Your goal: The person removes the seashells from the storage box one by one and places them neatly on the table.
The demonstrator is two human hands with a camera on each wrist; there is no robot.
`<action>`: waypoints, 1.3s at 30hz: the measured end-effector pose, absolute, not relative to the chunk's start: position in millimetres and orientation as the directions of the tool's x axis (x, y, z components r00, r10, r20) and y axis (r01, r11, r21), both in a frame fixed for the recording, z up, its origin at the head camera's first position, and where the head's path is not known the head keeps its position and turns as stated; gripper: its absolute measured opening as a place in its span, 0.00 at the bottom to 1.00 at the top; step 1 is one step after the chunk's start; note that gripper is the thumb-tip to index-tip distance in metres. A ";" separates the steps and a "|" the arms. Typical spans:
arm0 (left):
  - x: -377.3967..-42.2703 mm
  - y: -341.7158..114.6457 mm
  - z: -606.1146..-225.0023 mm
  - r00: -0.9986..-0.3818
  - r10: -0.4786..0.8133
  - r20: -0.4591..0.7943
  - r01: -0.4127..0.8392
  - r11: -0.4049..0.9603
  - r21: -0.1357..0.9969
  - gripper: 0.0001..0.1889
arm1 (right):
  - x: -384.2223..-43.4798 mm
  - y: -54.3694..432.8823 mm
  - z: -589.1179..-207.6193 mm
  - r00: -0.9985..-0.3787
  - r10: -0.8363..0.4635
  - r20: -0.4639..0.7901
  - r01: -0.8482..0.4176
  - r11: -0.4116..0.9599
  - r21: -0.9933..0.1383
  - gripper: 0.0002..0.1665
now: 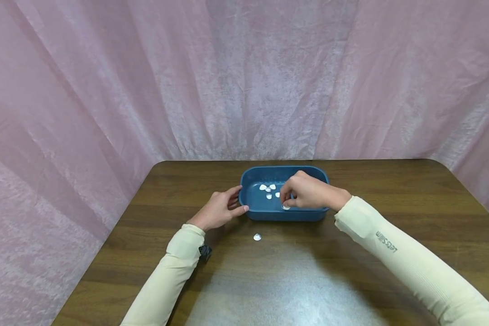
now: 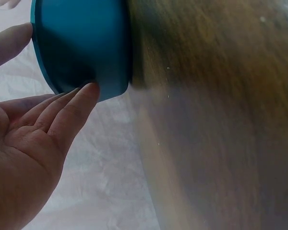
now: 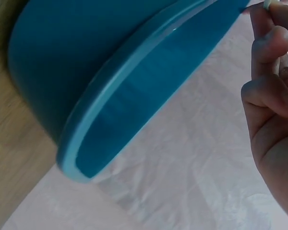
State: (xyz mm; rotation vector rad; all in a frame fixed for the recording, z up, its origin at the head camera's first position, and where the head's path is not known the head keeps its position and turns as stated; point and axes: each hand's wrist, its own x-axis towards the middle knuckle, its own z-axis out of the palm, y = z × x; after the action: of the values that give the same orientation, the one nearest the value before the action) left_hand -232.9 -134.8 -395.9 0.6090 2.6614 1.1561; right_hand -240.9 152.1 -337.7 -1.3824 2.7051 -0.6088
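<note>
A blue rectangular plastic bin (image 1: 283, 216) with rounded corners stands on the table, several small white shiny pieces (image 1: 269, 196) lying on its floor. At its left end is my left hand (image 1: 220, 210), thumb and fingertips spread against the wall and rim. The left wrist view has those fingers (image 2: 69, 117) nearly straight along the outside of the bin. My right hand (image 1: 305, 192) reaches in over the right half, pinching a small white piece (image 1: 286, 207) between thumb and fingertips. A sliver of that piece shows at the top edge of the right wrist view.
One more small white shiny piece (image 1: 257, 237) lies on the brown wooden table (image 1: 371, 271) in front of the bin. A pink curtain (image 1: 269, 90) hangs behind the table's far edge. A small black object (image 1: 205, 252) sits at the left wrist.
</note>
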 end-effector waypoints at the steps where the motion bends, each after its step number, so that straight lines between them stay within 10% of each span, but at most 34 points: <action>1: -232.6 -134.8 -395.7 -0.901 0.435 0.002 0.298 0.613 0.732 0.40 | -239.5 151.1 -337.4 -0.596 -0.791 0.139 -0.774 0.520 -0.361 0.06; 39: -232.1 -133.2 -396.5 -0.906 0.423 0.005 0.293 0.618 0.729 0.40 | -187.1 105.7 -375.4 -0.492 -0.850 0.188 -0.867 0.497 -0.021 0.09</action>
State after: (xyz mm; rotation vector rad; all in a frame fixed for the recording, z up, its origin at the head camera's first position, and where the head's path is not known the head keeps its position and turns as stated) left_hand -232.1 -133.2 -396.5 0.5963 2.6721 1.1590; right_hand -187.1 105.7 -375.4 -1.6460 2.8479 -0.1858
